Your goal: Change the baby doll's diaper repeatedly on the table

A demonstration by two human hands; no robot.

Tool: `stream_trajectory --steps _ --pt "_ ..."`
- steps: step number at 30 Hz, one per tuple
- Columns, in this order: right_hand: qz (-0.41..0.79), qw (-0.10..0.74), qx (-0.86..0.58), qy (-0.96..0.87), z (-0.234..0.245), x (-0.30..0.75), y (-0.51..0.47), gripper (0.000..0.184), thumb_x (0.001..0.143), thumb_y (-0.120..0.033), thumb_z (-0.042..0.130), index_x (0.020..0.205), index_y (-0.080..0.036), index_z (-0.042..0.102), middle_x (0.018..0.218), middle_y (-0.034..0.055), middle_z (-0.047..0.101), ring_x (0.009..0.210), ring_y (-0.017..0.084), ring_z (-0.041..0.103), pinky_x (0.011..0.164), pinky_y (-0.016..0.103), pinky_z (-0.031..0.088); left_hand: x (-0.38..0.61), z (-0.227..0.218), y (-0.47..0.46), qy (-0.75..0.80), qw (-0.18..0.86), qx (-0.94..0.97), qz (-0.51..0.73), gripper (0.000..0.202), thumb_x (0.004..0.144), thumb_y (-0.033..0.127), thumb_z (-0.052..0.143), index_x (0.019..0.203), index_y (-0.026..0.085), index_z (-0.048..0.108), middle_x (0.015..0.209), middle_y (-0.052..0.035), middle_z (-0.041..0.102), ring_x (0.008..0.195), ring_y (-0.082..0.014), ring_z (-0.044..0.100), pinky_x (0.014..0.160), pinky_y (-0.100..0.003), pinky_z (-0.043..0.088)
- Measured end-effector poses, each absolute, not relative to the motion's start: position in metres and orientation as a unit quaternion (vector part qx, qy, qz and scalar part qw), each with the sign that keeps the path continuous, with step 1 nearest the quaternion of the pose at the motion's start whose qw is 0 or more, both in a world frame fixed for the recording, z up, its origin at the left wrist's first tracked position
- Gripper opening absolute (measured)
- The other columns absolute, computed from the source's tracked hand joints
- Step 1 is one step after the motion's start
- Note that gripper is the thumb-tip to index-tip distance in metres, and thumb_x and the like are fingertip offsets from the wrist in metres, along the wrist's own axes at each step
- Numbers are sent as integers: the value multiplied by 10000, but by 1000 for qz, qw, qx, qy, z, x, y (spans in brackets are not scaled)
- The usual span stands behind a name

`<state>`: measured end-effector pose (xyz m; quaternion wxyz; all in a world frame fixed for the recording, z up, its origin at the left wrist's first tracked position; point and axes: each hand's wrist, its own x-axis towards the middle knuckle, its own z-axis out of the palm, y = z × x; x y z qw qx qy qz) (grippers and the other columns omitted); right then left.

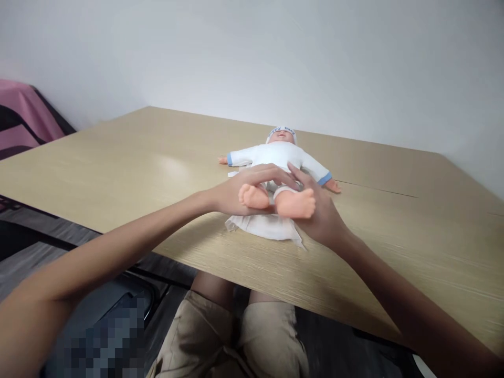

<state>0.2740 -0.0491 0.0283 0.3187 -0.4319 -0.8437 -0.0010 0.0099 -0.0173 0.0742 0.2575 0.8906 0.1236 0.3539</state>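
Observation:
A baby doll [277, 154] in a white top with blue cuffs and a white headband lies on its back, its feet towards me. My left hand [236, 184] curves round the doll's leg on the left, its fingers reaching over the leg towards the middle. Around the other leg, near the ankle, is my right hand [321, 212], its thumb pointing up along the doll's body. Both bare feet stick out between my hands. Beneath the legs a thin white diaper-like sheet [263, 228] lies spread on the table. My hands hide most of the doll's lower body.
The wooden table [157, 173] reaches back to a pale wall [236, 58]. A pink cloth [23, 110] hangs over a chair at the far left. Below the table's front edge are my knees and a dark seat [106, 310].

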Motion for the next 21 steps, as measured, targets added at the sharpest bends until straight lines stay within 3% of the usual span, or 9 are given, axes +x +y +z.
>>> stream_trajectory --steps 4,7,12,17,21 --pt "26 279 -349 -894 22 290 -46 523 1131 -260 469 1631 -257 620 1584 94 687 1484 320 629 1247 545 535 -16 60 -17 161 151 923 314 409 967 490 830 1285 241 764 1233 -127 803 1166 -291 744 1067 -472 596" --pt "18 266 -311 -912 9 309 -42 498 1120 -181 388 1407 -288 781 1460 58 764 1474 292 647 1267 577 517 -45 50 -15 145 146 945 254 321 991 419 795 1267 255 796 1262 -145 814 1251 -311 749 1126 -506 601" --pt "0 238 -259 -936 -7 325 -37 569 1075 -51 370 1347 -299 804 1457 41 778 1523 263 617 1281 574 507 -72 35 -13 144 170 958 182 411 1020 303 701 1423 259 765 1477 -181 758 1502 -341 643 1254 -568 551" --pt "-18 224 -245 -943 -9 326 -31 485 1133 -111 401 1323 -290 810 1446 51 783 1519 269 616 1272 566 520 -71 22 -10 133 154 964 171 496 1013 153 646 1487 266 735 1525 -166 736 1569 -331 588 1307 -579 502" --pt "10 236 -213 -948 -2 328 -30 492 1093 -63 431 1341 -277 799 1448 77 769 1497 289 633 1244 561 549 -73 21 -8 127 133 974 135 531 1036 112 615 1540 260 695 1568 -160 705 1604 -313 546 1329 -531 479"
